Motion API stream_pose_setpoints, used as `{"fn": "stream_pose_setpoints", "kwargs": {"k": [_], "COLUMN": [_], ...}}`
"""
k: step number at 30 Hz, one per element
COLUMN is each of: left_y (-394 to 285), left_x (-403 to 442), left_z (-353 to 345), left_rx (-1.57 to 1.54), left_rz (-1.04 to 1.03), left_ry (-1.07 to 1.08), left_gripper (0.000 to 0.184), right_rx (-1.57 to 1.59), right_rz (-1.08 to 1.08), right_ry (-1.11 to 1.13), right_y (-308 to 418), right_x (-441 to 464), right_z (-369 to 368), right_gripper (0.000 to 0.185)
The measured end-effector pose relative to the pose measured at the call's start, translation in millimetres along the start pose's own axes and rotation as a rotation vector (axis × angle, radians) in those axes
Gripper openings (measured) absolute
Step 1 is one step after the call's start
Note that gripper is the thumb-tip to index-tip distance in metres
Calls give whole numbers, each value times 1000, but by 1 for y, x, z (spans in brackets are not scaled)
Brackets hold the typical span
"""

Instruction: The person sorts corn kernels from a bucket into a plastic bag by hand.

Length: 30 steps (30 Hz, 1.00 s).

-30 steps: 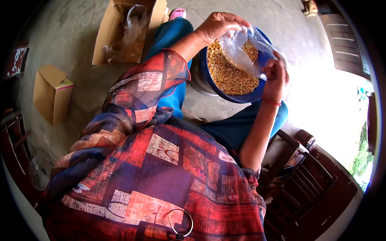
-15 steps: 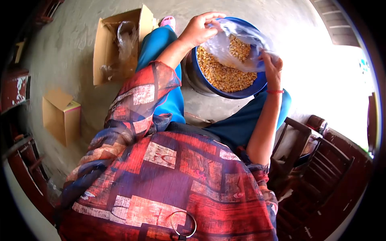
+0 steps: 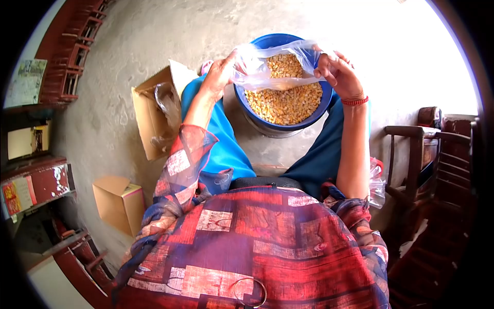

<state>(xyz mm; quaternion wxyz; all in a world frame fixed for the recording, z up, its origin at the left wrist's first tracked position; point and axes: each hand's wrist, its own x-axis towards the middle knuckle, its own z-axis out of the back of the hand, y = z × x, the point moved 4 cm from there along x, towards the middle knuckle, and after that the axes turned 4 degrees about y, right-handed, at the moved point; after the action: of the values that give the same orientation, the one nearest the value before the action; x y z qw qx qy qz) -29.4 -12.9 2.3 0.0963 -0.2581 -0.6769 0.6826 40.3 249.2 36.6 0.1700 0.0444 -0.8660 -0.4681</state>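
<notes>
Between my knees stands a blue tub point(image 3: 324, 105) holding yellow corn kernels point(image 3: 285, 105). A clear plastic bag point(image 3: 257, 81) is stretched across the tub's upper part, its mouth spread wide, with kernels showing through and inside it. My left hand point(image 3: 219, 76) pinches the bag's left edge, fingers closed on the plastic. At the right edge of the bag, my right hand point(image 3: 339, 73) has its curled fingers on the plastic; a red bracelet circles that wrist.
An open cardboard box point(image 3: 146, 123) with clear plastic inside stands left of my leg. A smaller box point(image 3: 121, 206) is nearer on the floor. Dark wooden chairs point(image 3: 411, 131) and a plastic bag point(image 3: 377, 190) are at right; shelves point(image 3: 41, 177) line the far left.
The view has shifted, so the tub now sits more centrally. Both hands have moved apart, and the bag's mouth is stretched wider and straighter between them.
</notes>
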Motion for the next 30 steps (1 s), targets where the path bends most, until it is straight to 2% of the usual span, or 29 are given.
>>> {"fn": "stream_pose_setpoints", "kwargs": {"k": [1,2,3,5,7,9,12,14,15,16,19,22,24,25,27,28,30], "left_y": [10,12,-1,7,9,13,7,-5,-9,-17,-42,-65,-66,-60,-42,-39,-17], "left_x": [4,4,-2,-4,-5,-1,-2,-6,-9,-13,-22,-29,-28,-28,-29,-37,-41], "left_z": [4,4,-3,-5,-2,-6,-8,-2,-2,1,14,14,20,22,19,12,1], "left_rx": [-174,-174,-199,-348,-299,-259,-222,134,137,95,-80,-161,58,61,45,110,134], "left_rz": [55,119,89,191,171,164,107,-7,-8,-108,-307,-347,-269,-270,-47,70,152], "left_ry": [-4,20,78,49,115,180,136,-10,-9,-109,-283,-346,-396,-394,-349,-316,-149], "left_gripper": [45,47,45,42,39,37,27,20,20,19,19,20,29,29,40,48,46], "right_rx": [-9,-7,-6,5,-29,2,-22,44,106,107,-8,-214,-193,-166,-105,-43,-26], "right_rz": [-36,-9,8,29,43,52,75,140,204,209,154,-203,-220,-216,-133,-54,-18], "right_ry": [4,45,43,-74,-61,-167,-133,-50,34,34,91,40,81,87,72,59,62], "right_y": [-3,-4,-1,2,3,-3,-8,-11,-9,-7,0,-9,-8,-7,-5,-4,-9], "right_x": [3,4,6,8,9,7,6,3,4,5,0,0,3,2,1,-1,-1], "right_z": [-1,2,-4,-13,-10,6,18,19,14,12,-2,-5,-10,-12,-11,-10,-4], "right_gripper": [35,42,42,45,48,47,43,39,35,35,29,30,35,37,40,42,44]}}
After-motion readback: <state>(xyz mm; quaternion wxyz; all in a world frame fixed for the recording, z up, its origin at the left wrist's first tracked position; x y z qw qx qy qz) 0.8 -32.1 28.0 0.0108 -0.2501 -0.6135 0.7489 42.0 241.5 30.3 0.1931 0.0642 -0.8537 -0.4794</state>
